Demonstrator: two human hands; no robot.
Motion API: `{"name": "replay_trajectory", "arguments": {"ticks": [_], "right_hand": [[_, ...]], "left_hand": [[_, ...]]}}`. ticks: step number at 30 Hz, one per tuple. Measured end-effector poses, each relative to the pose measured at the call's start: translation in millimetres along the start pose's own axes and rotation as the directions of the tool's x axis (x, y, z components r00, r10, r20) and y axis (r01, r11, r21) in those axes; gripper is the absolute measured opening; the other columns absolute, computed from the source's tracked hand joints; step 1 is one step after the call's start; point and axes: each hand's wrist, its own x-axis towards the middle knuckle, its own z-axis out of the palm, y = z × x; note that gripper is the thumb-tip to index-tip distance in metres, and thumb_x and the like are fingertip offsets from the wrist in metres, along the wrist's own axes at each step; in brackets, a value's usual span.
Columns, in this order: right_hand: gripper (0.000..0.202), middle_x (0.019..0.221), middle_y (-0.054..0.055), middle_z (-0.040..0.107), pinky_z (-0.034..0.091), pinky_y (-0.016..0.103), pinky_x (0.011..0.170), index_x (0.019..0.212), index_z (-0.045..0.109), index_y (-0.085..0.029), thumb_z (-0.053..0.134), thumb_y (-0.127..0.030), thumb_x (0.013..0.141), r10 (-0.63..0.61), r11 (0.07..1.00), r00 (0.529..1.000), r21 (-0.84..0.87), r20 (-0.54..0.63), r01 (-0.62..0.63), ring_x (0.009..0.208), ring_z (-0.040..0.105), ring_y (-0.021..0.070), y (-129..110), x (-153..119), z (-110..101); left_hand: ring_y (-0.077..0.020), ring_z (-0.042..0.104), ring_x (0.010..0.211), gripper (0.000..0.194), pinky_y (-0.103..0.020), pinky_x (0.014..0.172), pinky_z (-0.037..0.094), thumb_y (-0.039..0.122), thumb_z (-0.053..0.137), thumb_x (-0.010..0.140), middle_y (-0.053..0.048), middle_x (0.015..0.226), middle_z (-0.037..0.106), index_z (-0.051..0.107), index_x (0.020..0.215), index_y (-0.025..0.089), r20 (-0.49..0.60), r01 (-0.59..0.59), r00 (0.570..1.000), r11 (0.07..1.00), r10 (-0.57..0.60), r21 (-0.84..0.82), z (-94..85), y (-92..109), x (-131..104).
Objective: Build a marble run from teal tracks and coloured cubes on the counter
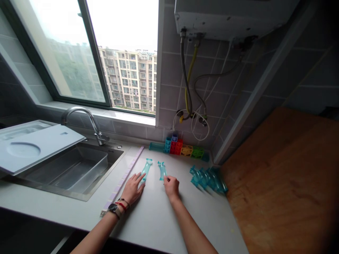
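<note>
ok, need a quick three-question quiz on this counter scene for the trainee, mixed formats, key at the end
1. True or false: the left hand has its fingers at the near end of a translucent teal plastic piece.
2. Which lies between the stainless-steel sink and the left hand?
A) a chrome faucet
B) a long, narrow lilac strip
C) a row of green plastic blocks
3. Fill the gap: by the tiled wall, the red plastic blocks sit between light-blue blocks and ____ ones.

Key: 1 true; 2 B; 3 yellow
</note>
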Motion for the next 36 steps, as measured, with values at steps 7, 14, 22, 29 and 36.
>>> {"name": "replay_trajectory", "arguments": {"ticks": [7, 14, 22, 29, 36], "right_hand": [[0.028, 0.129, 0.01, 0.067, 0.061, 0.041, 0.09, 0.125, 0.066, -0.02, 0.064, -0.036, 0.103, 0.004, 0.998, 0.99, 0.062, 0.143, -0.013, 0.105, 0.069, 0.0226, -20.2, 13.5, 37.4], [0.027, 0.089, 0.005, 0.077, 0.06, 0.033, 0.077, 0.115, 0.073, -0.015, 0.06, -0.035, 0.102, -0.111, 0.971, 0.984, 0.226, 0.138, 0.078, 0.076, 0.072, 0.0174, -13.0, -2.9, 29.4], [0.03, 0.092, 0.009, 0.077, 0.056, 0.028, 0.071, 0.095, 0.078, -0.018, 0.054, -0.035, 0.098, -0.252, 0.934, 0.966, 0.273, 0.052, 0.229, 0.078, 0.07, 0.0203, -5.8, -27.3, -13.2], [0.032, 0.09, 0.009, 0.074, 0.054, 0.028, 0.066, 0.095, 0.077, -0.018, 0.053, -0.037, 0.1, -0.253, 0.95, 0.967, 0.186, -0.023, 0.252, 0.076, 0.068, 0.0202, 37.2, -31.1, -72.9], [0.033, 0.087, 0.009, 0.077, 0.056, 0.03, 0.069, 0.096, 0.078, -0.017, 0.052, -0.038, 0.099, -0.2, 0.964, 0.979, 0.169, -0.042, 0.204, 0.075, 0.071, 0.022, 52.3, -32.0, -74.8]], "left_hand": [[-0.0389, 0.052, 0.141, 0.055, -0.059, 0.114, 0.046, 0.039, 0.053, 0.099, -0.017, 0.155, 0.052, 0.055, 0.152, 0.021, -0.068, 0.045, 0.997, 0.998, -0.043, 0.034, 5.8, 1.9, -1.6], [-0.0348, 0.042, 0.15, 0.047, -0.054, 0.119, 0.043, 0.038, 0.054, 0.1, -0.01, 0.162, 0.046, 0.061, 0.146, 0.028, -0.052, -0.039, 0.998, 0.999, 0.04, 0.011, -5.9, 9.5, -4.0], [-0.0388, 0.038, 0.152, 0.033, -0.06, 0.116, 0.044, 0.039, 0.056, 0.098, -0.01, 0.159, 0.05, 0.075, 0.122, 0.027, 0.008, -0.052, 0.999, 0.999, 0.052, -0.006, -5.7, 14.2, -4.5], [-0.0408, 0.025, 0.158, 0.044, -0.059, 0.122, 0.034, 0.046, 0.056, 0.098, -0.016, 0.168, 0.035, 0.064, 0.131, 0.019, -0.003, 0.047, 0.999, 0.999, -0.047, -0.022, -3.6, 11.2, 18.2], [-0.0446, 0.042, 0.147, 0.064, -0.06, 0.112, 0.044, 0.056, 0.061, 0.096, -0.024, 0.163, 0.038, 0.055, 0.146, 0.018, 0.093, 0.221, 0.97, 0.974, -0.225, 0.052, 21.2, 18.2, 93.4]]}}
